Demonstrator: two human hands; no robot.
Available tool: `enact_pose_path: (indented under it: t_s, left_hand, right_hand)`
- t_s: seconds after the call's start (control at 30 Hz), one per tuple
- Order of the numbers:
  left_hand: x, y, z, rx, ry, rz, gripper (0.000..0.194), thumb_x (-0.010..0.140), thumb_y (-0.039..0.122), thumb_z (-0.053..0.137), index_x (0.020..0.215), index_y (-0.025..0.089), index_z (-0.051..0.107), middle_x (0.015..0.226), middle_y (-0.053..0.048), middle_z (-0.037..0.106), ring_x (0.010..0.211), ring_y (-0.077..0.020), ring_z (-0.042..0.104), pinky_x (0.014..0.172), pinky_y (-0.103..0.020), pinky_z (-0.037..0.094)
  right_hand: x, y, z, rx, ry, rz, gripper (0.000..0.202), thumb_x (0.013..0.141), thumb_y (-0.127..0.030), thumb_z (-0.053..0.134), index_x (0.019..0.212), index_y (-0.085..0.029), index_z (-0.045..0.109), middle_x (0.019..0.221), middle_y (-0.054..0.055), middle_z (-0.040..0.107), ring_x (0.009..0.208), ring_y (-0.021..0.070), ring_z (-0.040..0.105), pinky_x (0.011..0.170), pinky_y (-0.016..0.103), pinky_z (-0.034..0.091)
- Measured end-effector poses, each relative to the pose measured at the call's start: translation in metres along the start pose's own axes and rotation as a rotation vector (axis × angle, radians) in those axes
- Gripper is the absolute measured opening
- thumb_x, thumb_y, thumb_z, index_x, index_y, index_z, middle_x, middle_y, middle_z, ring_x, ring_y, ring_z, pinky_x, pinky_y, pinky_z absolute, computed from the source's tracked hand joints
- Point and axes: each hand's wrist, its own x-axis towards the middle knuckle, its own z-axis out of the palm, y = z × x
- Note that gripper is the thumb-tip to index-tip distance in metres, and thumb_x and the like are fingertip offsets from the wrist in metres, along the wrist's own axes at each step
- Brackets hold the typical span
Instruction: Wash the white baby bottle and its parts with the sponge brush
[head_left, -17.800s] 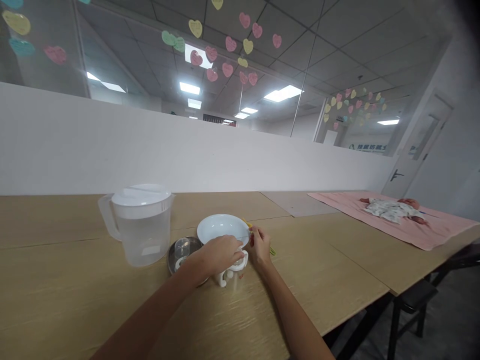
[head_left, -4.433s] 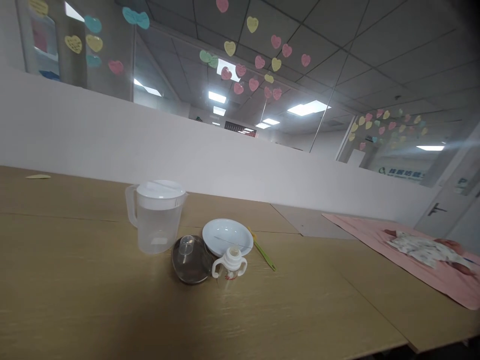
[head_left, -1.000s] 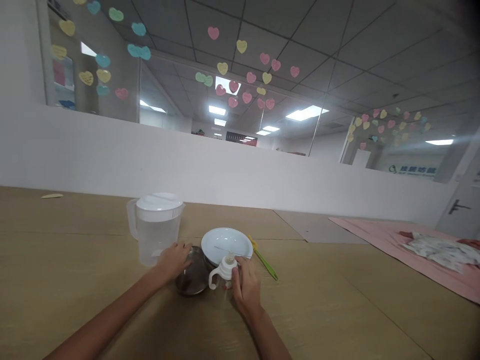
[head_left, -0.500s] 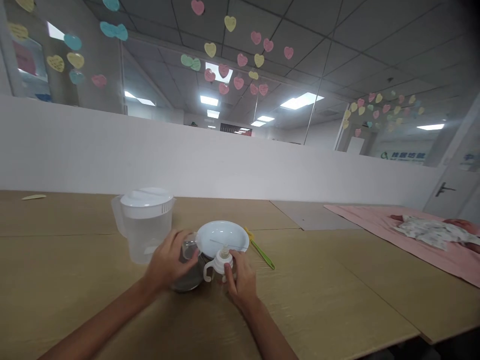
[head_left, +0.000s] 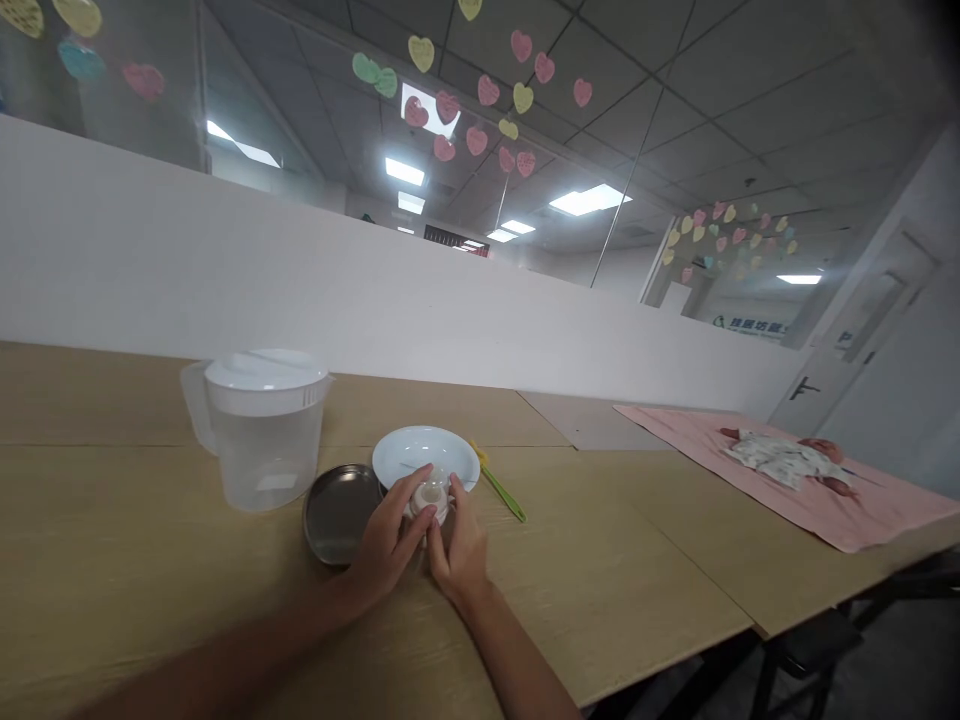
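Both hands are wrapped round a small baby bottle with a white collar, above the near rim of the white bowl. My left hand grips it from the left, its fingertips at a clear dome cap over the bottle's top. From the right, my right hand holds the bottle with fingers curled round it. The bottle's lower part is hidden behind the hands. Left of my left hand lies a shallow round metal dish.
A lidded clear pitcher stands at the left. A green-handled brush with a yellow head lies beside the bowl. On the right, a doll-like figure in a patterned garment lies on a pink mat. A white wall backs the table.
My left hand has moved right from over the metal dish to the bottle, bringing the clear cap onto its top. The dish is now uncovered to view. The camera view has shifted and tilted.
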Motion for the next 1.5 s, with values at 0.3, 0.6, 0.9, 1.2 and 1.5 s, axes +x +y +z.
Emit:
enact_pose_path:
  t_s: [0.3,0.6,0.9,1.2,1.5]
  left_hand:
    - [-0.009,-0.014,0.001,-0.020,-0.022,-0.008,0.045,0.087,0.035,0.046,0.130,0.023,0.043,0.127,-0.008,0.054,0.115,-0.0200,0.051,0.097,-0.032,0.043]
    - [-0.014,-0.018,0.003,-0.009,-0.015,-0.068,0.049,0.089,0.035,0.041,0.136,0.021,0.035,0.136,-0.010,0.047,0.122,-0.0211,0.047,0.101,-0.035,0.041]
    - [-0.013,-0.022,0.006,0.006,-0.020,-0.042,0.047,0.089,0.037,0.038,0.133,0.018,0.040,0.134,-0.011,0.048,0.123,-0.0211,0.046,0.103,-0.037,0.038]
    - [-0.014,-0.022,0.006,0.005,-0.038,-0.068,0.047,0.090,0.036,0.037,0.133,0.018,0.040,0.132,-0.012,0.050,0.121,-0.0212,0.048,0.102,-0.039,0.039]
    - [-0.024,-0.024,0.007,0.055,-0.035,0.018,0.051,0.091,0.029,0.037,0.141,0.022,0.026,0.138,-0.011,0.044,0.124,-0.0207,0.045,0.101,-0.037,0.040]
  right_hand:
    - [0.016,0.003,-0.009,-0.047,0.190,-0.110,0.047,0.088,-0.019,0.039,0.134,-0.015,0.036,0.124,0.016,0.052,0.116,0.0256,0.049,0.089,0.046,0.047]
    - [0.026,0.000,0.012,0.046,0.179,-0.200,0.039,0.086,-0.018,0.041,0.125,-0.014,0.046,0.112,0.015,0.060,0.107,0.0241,0.055,0.085,0.044,0.049]
    - [0.017,0.002,0.022,0.098,0.194,-0.035,0.036,0.089,-0.026,0.039,0.120,-0.011,0.050,0.108,0.016,0.062,0.100,0.0227,0.060,0.081,0.039,0.052]
    - [0.015,-0.001,0.027,0.113,0.193,0.042,0.038,0.089,-0.029,0.038,0.120,-0.011,0.051,0.109,0.016,0.062,0.103,0.0224,0.060,0.084,0.038,0.052]
    - [0.014,0.005,0.017,0.115,0.114,-0.025,0.051,0.085,-0.034,0.046,0.130,-0.011,0.037,0.116,0.017,0.058,0.099,0.0232,0.061,0.079,0.035,0.052]
